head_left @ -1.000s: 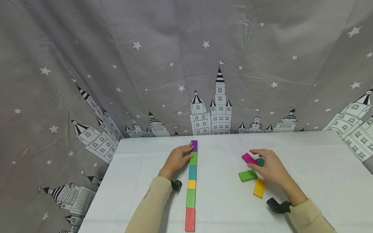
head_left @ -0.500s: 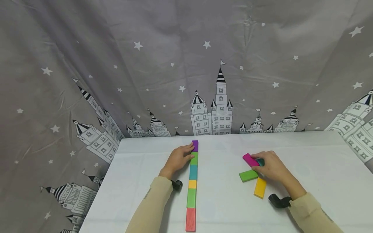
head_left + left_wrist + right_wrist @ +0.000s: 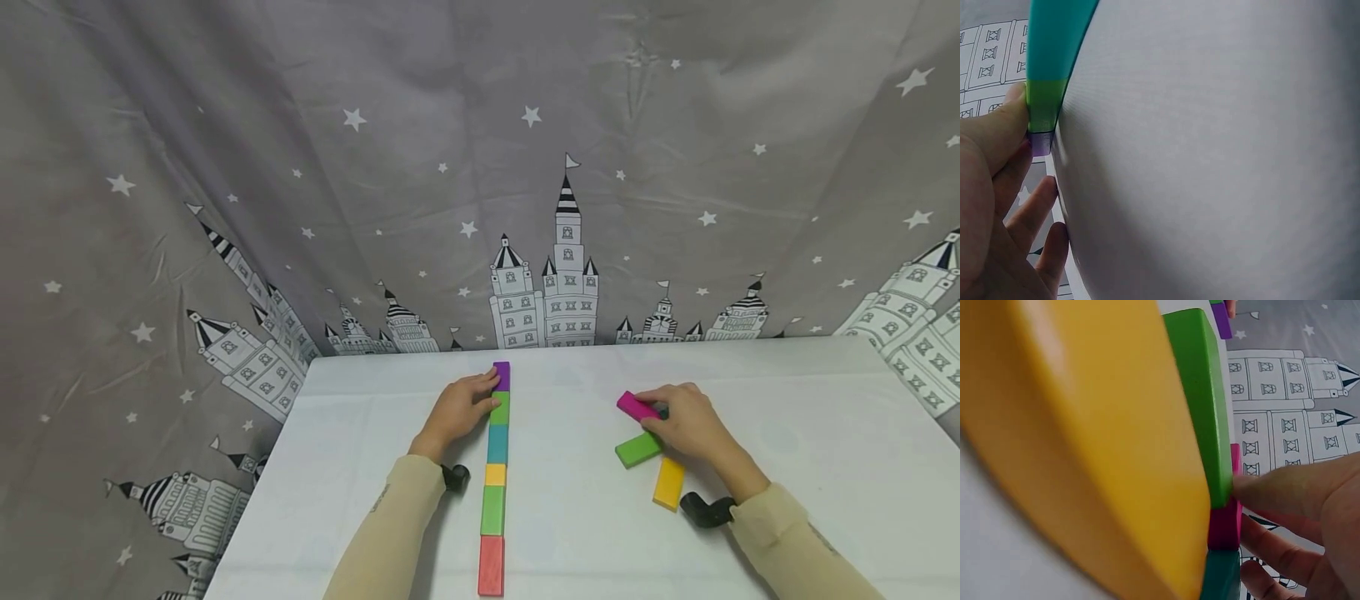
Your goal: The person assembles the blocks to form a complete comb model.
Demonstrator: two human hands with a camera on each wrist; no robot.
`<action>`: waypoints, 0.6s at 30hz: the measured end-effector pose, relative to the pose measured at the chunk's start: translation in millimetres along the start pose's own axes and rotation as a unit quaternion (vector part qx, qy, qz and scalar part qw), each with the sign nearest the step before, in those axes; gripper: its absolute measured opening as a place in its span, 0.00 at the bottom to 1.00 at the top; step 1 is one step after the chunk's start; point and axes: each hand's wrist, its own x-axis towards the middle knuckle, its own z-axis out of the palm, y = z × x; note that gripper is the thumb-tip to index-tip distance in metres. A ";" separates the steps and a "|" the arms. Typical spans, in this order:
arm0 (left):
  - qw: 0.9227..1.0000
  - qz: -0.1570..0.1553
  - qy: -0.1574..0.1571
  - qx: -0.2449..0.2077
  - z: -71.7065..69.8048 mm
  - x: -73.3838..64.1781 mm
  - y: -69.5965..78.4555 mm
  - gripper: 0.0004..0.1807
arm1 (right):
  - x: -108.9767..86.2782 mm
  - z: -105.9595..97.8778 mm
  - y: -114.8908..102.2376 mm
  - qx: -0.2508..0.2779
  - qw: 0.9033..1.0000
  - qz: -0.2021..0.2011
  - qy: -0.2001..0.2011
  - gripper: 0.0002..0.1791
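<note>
A straight row of blocks runs away from me on the white table: red [image 3: 491, 567], green [image 3: 492, 510], small yellow [image 3: 495, 475], teal [image 3: 497, 443], green [image 3: 500, 408] and purple [image 3: 502, 376] at the far end. My left hand [image 3: 453, 414] rests against the left side of the far green and purple blocks, its fingers loosely extended. To the right, my right hand [image 3: 690, 423] pinches a magenta block [image 3: 634, 404] between thumb and fingers. A teal block [image 3: 663, 412] is partly hidden behind that hand. Nearer lie a loose green block [image 3: 637, 450] and a yellow block [image 3: 669, 483].
The white tabletop [image 3: 562, 500] ends at a grey curtain [image 3: 420, 167] printed with castles and stars. In the right wrist view the yellow block [image 3: 1116, 437] looms close to the camera. Both wrists carry a black mount [image 3: 705, 510].
My right thumb and fingers have closed on the magenta block, which has shifted slightly left and away. The loose green block has turned a little. My left hand stays in place.
</note>
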 end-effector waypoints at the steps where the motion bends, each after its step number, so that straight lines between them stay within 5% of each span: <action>1: 1.000 0.000 -0.001 0.000 0.0 0.0 0.2 0.27 | 0.9 0.4 0.2 -0.001 1.000 -0.004 0.003 0.20; 6: 1.000 -0.003 -0.001 0.001 -0.7 0.0 0.9 0.27 | 5.1 1.2 3.1 0.001 1.000 -0.023 0.009 0.20; 18: 1.000 -0.002 -0.002 -0.005 0.2 1.2 -0.3 0.27 | 4.7 -4.4 15.5 0.023 0.999 0.019 -0.026 0.24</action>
